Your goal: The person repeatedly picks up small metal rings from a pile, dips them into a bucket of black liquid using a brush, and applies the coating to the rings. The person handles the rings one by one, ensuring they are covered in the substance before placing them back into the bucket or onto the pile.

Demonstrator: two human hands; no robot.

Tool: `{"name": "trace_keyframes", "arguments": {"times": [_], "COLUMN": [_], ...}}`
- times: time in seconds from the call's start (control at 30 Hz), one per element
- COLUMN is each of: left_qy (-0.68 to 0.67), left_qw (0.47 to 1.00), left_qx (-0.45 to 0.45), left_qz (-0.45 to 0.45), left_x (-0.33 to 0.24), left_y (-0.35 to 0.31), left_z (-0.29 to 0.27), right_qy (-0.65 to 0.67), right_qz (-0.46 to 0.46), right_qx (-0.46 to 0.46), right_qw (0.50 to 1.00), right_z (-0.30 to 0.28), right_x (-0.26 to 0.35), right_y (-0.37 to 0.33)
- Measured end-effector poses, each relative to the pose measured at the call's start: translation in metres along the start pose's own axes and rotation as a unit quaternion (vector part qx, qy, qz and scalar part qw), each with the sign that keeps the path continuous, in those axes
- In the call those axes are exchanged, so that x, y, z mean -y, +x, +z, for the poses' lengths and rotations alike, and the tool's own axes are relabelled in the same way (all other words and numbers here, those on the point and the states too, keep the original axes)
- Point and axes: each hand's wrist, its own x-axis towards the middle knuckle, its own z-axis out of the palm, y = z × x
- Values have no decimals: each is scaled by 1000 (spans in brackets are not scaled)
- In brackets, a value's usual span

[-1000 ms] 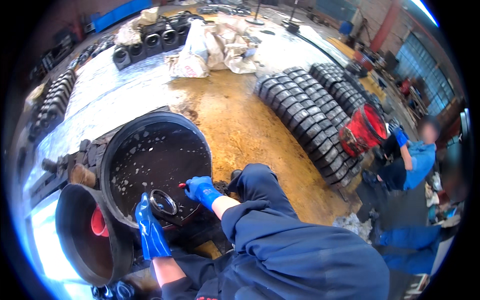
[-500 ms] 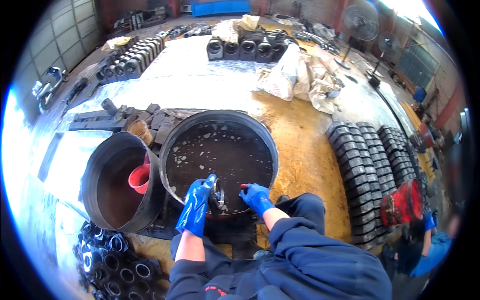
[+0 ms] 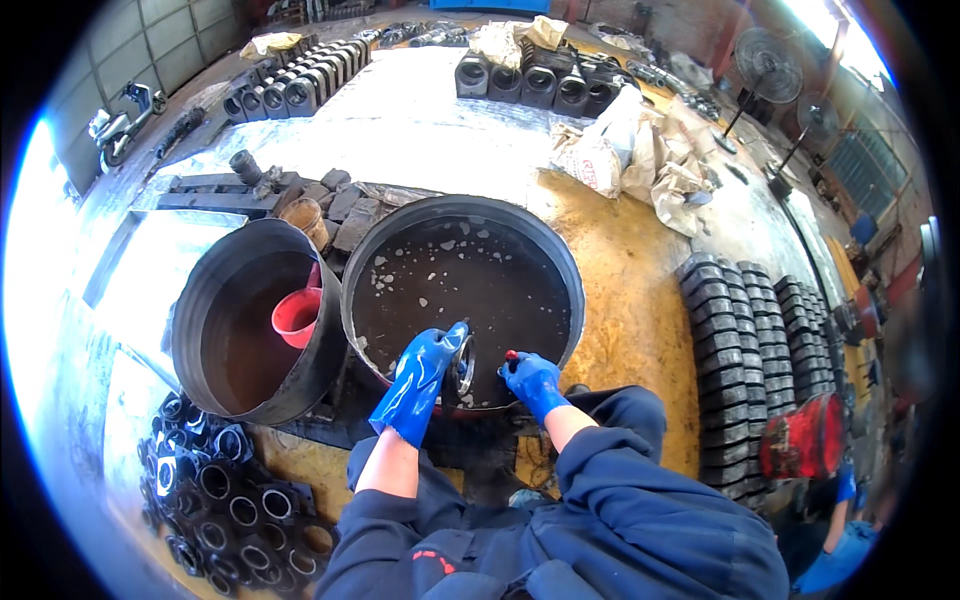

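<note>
My left hand point(image 3: 423, 372), in a long shiny blue glove, grips a round metal ring part point(image 3: 464, 366) held on edge over the near rim of a wide drum point(image 3: 574, 285). Dark liquid with pale floating flecks fills much of that drum. My right hand point(image 3: 536, 386), also in a blue glove, is closed around a small red-handled tool point(image 3: 512, 355), just right of the ring part. The tool's working end is hidden or too small to make out. Both hands are apart from each other, near the drum's front.
At left stands a smaller drum point(image 3: 190, 330) of brownish liquid with a red dipper point(image 3: 296, 317). Black ring-ended parts point(image 3: 245, 510) lie heaped at lower left. Rows of stacked dark parts point(image 3: 720, 350) and a red bucket point(image 3: 803, 437) stand at right, near another person's blue-gloved hand point(image 3: 846, 482).
The whole view has shifted, so the drums and surroundings sit farther right and higher. Both hands keep their holds on the ring part and the red-handled tool.
</note>
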Motion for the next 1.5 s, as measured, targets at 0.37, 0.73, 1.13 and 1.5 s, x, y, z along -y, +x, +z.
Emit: {"name": "trace_keyframes", "arguments": {"times": [0.37, 0.73, 1.13, 1.5], "left_qy": [31, 49, -41, -36], "left_qw": [999, 999, 999, 999], "left_qx": [18, -12, 2, -2], "left_qz": [-22, -4, -18, 11], "left_x": [-20, -5, 1, 34], "left_y": [-6, 8, 11, 41], "left_z": [2, 6, 3, 4], "right_qy": [-1, -16, -29, -21], "right_qz": [2, 6, 2, -12], "right_qx": [-1, 15, 26, 5], "right_qw": [1000, 1000, 999, 1000], "right_z": [-4, -9, -9, -6], "right_x": [-2, 6, 5, 7], "right_y": [-2, -4, -2, -5]}}
